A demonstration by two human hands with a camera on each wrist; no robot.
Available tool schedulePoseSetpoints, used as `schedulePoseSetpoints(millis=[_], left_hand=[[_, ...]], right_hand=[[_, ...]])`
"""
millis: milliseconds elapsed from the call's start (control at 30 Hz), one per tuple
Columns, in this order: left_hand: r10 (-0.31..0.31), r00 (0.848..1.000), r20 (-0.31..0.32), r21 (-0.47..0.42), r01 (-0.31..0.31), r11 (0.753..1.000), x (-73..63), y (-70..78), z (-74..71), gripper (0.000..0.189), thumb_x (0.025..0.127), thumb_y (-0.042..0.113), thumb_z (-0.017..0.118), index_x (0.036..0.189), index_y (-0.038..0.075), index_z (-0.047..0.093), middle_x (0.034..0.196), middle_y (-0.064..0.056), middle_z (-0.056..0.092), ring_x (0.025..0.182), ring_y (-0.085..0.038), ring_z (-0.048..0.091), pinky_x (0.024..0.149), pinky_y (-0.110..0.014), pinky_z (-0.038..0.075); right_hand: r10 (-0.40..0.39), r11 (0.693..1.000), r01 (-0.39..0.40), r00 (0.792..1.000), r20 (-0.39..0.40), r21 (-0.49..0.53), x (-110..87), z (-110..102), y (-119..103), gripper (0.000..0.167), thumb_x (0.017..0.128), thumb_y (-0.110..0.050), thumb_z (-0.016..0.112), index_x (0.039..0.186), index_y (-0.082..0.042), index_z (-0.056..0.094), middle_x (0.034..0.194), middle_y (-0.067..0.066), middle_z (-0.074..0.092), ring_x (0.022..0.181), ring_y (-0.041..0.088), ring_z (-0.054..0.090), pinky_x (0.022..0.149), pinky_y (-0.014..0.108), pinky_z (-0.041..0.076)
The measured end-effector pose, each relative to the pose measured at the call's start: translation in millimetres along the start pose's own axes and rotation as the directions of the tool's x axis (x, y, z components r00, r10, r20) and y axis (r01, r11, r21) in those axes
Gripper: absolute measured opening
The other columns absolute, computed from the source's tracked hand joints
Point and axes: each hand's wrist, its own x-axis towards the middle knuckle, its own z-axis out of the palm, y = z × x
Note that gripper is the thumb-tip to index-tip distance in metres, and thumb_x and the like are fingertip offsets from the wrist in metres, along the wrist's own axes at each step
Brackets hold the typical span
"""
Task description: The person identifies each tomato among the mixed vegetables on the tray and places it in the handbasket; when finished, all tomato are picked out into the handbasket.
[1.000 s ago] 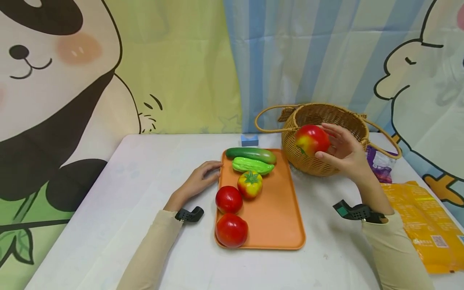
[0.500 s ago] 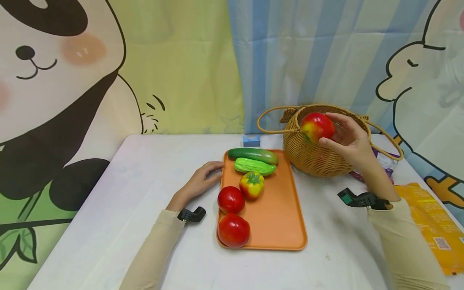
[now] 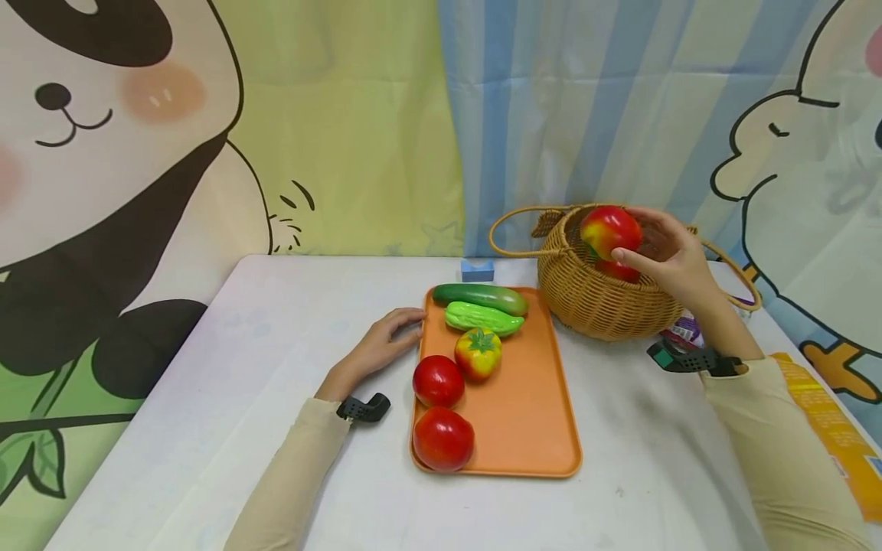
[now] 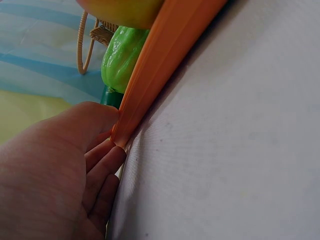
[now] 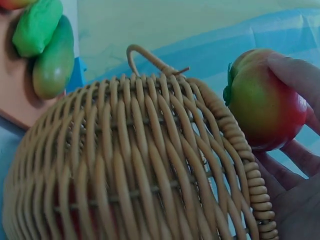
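Observation:
In the head view my right hand (image 3: 671,256) holds a red-and-yellow toy tomato (image 3: 609,229) over the mouth of a wicker basket (image 3: 606,310). Thumb and fingers lie round the tomato in the right wrist view, its green stalk end facing away from the palm. Another red fruit (image 3: 618,270) shows inside the basket. My left hand (image 3: 382,340) rests with its fingertips against the left edge of an orange tray (image 3: 524,413). On the tray are a cucumber (image 3: 480,297), a light green bitter melon (image 3: 484,317), a yellow-red tomato (image 3: 478,354) and two red tomatoes (image 3: 439,381).
A small blue block (image 3: 477,270) stands behind the tray. Right of the basket lies a purple packet (image 3: 684,330), partly hidden by my arm. A yellow packet (image 3: 827,428) is at the table's right side. The basket's handle loop (image 3: 506,229) sticks out leftward.
My right hand has moved the toy tomato rightward and up, from in front of the basket to over its opening. A red fruit inside now shows. The left hand stays at the tray.

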Motion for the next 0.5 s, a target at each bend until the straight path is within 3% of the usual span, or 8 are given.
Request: schedulePoseSetpoints(millis=[300, 500], left_hand=[[0.005, 1.000, 0.000, 0.001, -0.005, 1.000, 0.4, -2.6, 0.4, 0.039, 0.097, 0.020, 0.061, 0.135, 0.011, 0.058, 0.142, -0.007, 0.051, 0.136, -0.026, 0.042, 0.115, -0.046, 0.032], [0.027, 1.000, -0.008, 0.005, -0.027, 1.000, 0.7, -2.4, -0.3, 0.040, 0.097, 0.020, 0.062, 0.135, 0.010, 0.058, 0.141, -0.008, 0.052, 0.135, -0.026, 0.044, 0.115, -0.046, 0.032]], right_hand=[[0.128, 0.978, -0.122, 0.992, 0.021, -0.171, 17.0, -2, 6, 0.060, 0.089, -0.016, 0.072, 0.144, -0.021, 0.047, 0.133, -0.002, 0.054, 0.108, 0.003, 0.055, 0.082, 0.007, 0.048], [0.166, 0.962, -0.145, 0.983, 0.073, -0.229, 25.7, -3, 10, 0.059, 0.090, -0.018, 0.071, 0.144, -0.016, 0.047, 0.133, 0.001, 0.054, 0.105, 0.001, 0.054, 0.080, 0.006, 0.046]])
